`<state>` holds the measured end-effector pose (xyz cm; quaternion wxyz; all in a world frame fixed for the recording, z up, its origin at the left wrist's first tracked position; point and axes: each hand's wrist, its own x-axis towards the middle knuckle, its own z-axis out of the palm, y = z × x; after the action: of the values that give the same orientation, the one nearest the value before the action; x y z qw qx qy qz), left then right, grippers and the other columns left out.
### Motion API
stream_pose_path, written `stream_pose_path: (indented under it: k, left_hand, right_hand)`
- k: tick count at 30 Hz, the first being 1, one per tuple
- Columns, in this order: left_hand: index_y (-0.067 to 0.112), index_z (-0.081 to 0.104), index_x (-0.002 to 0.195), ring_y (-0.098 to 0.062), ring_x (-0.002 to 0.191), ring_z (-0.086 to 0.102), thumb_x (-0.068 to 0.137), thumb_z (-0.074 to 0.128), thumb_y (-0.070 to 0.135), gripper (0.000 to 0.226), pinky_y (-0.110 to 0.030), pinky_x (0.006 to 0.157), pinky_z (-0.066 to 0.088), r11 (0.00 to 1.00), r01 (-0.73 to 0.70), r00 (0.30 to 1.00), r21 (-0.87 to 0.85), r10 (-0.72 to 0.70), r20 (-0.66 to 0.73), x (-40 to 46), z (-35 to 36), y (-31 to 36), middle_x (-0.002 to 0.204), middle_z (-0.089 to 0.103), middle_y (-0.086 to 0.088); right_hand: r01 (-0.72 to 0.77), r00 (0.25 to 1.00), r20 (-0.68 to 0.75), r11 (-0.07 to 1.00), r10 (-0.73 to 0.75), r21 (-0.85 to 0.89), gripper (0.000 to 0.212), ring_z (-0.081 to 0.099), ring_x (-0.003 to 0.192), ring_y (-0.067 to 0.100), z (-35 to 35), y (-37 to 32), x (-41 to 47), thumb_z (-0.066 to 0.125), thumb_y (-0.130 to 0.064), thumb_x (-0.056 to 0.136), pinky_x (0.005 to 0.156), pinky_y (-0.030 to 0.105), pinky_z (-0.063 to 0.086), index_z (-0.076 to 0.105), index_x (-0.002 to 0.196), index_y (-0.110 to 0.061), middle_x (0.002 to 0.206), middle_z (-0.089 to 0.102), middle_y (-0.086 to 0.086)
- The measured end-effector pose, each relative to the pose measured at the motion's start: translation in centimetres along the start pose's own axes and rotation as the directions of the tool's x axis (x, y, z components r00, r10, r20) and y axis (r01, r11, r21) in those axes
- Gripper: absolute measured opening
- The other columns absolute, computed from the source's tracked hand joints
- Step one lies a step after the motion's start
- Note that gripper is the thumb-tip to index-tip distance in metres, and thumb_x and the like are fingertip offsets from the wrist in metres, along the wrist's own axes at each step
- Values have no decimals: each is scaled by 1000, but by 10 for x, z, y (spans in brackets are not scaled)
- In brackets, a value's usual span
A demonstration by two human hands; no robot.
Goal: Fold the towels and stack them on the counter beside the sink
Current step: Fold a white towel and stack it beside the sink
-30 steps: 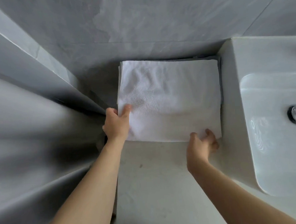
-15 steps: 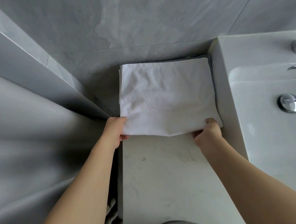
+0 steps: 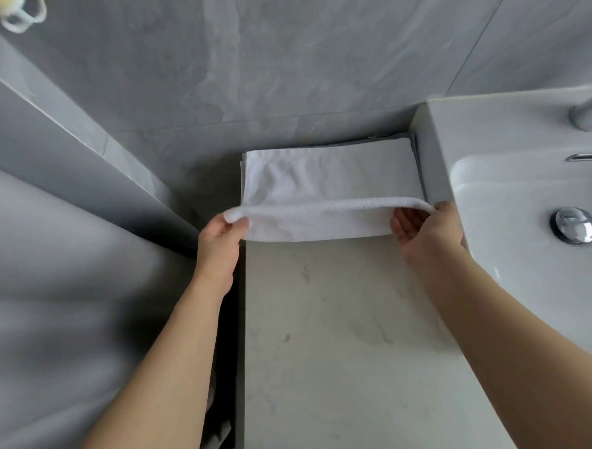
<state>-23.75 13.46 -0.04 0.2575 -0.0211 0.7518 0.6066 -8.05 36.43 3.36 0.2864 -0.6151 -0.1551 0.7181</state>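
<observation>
The tap (image 3: 589, 114) and the sink (image 3: 527, 212) are cut off at the right edge. A grey towel (image 3: 419, 163) shows only as a sliver under the white towel (image 3: 329, 174). A pale hanging object (image 3: 19, 14) is cropped at the top left.

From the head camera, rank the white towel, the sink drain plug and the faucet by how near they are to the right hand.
1. white towel: gripped at its corner by the right hand.
2. sink drain plug: to the right, in the basin.
3. faucet: farthest, up at the right edge.
</observation>
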Motion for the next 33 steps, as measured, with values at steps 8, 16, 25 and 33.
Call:
stream_pose_path:
  k: [8,16,25,33]
  left_hand:
    - [19,56,92,-17,83,52,97,50,28,12,-36,72,45,976,-81,989,201,103,-103,76,30,34,92,56,0]
    - [4,49,97,-23,73,47,102,39,26,25,-34,60,36,823,-55,987,565,131,-95,122,59,25,82,49,-1]
    - [16,36,69,-11,58,38,93,43,26,28,-33,51,27,818,-53,972,572,175,-160,114,67,17,68,43,4]
    - [12,49,85,-16,62,41,100,40,33,28,-30,55,33,814,13,1000,581,-7,-12,136,56,32,78,46,-3]
  right_hand:
    - [79,992,104,987,-65,-140,35,67,74,22,74,-31,34,46,-33,95,71,30,60,68,100,-7,88,72,7]
    - [89,988,-79,908,-132,-410,41,59,63,20,100,-24,91,41,-38,99,61,27,52,64,80,-10,89,69,7]
    - [467,700,278,127,-657,-875,57,30,124,33,101,28,103,53,-25,75,104,40,19,39,130,-18,134,33,12]
    - [578,454,845,-629,-282,-520,74,13,147,26,57,22,135,22,-35,80,120,43,0,22,153,-22,160,19,8]
